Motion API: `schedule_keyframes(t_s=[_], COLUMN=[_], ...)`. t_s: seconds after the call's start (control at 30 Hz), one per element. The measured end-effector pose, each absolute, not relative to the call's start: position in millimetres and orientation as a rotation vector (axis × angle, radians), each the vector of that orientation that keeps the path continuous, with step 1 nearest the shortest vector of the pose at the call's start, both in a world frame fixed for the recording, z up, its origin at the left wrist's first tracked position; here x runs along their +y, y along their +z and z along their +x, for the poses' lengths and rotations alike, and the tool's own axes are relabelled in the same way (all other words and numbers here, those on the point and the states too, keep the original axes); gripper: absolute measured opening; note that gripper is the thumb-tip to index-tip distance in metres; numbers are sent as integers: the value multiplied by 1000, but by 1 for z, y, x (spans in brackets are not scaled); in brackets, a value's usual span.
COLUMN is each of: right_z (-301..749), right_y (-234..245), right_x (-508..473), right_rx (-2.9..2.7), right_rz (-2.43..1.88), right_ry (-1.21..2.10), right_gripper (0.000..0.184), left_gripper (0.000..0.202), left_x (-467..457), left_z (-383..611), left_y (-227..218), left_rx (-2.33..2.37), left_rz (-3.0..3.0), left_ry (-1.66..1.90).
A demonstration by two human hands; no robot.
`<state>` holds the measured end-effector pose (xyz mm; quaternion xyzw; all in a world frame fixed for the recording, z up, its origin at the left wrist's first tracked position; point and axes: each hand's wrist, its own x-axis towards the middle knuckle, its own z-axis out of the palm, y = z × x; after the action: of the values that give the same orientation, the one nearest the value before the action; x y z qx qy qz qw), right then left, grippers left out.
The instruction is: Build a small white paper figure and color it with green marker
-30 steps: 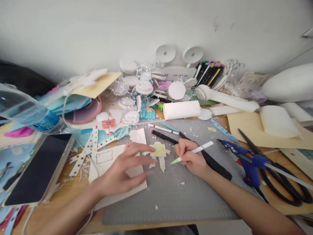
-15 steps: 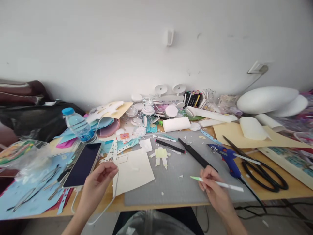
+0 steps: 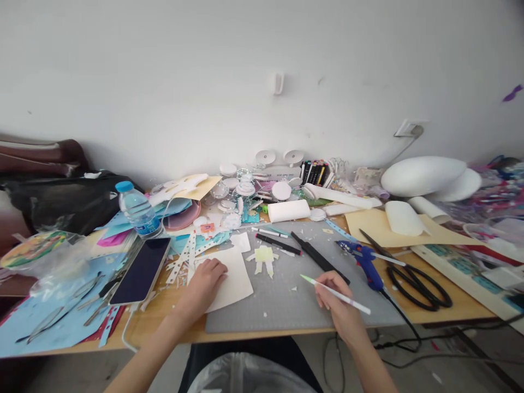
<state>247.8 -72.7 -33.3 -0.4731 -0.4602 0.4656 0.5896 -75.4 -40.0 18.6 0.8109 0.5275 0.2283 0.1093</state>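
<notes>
My left hand rests on a sheet of cream paper, its fingers curled down and drawn together. Whatever they pinch, if anything, is hidden. Between the fingers of my right hand is a slim white pen with a green tip pointing left, held above the grey cutting mat. A thick black stick-like tool lies on the mat just beyond that hand. Between the hands sits a small paper figure with a pale yellow-green body and white limbs.
At right lie a blue glue gun and large black scissors. A phone and a water bottle are at left. A white roll, a black-and-pink marker and craft pieces crowd the back.
My left hand has come down and rightward onto the cream paper, covering the rectangle drawn there. My right hand still holds the pen, slightly further left. The view has shifted.
</notes>
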Motion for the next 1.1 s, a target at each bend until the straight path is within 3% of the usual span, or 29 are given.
schedule_keyframes(t_s=[0.47,0.8,1.1], right_z=[248,223,206], right_y=[-34,9,52], right_x=[-70,-75,-57], right_rx=[-1057,-1139,-1424], right_rz=[-1119,-1001,-844], right_ry=[1078,1243,1310], right_gripper=[19,22,9], left_gripper=[10,16,17], left_x=[-80,-67,-51], left_z=[-45,-48,-36], left_y=[64,71,80], left_rx=[1339,1231,1142], left_rz=[1938,1715,1659], left_ry=[1101,953,868])
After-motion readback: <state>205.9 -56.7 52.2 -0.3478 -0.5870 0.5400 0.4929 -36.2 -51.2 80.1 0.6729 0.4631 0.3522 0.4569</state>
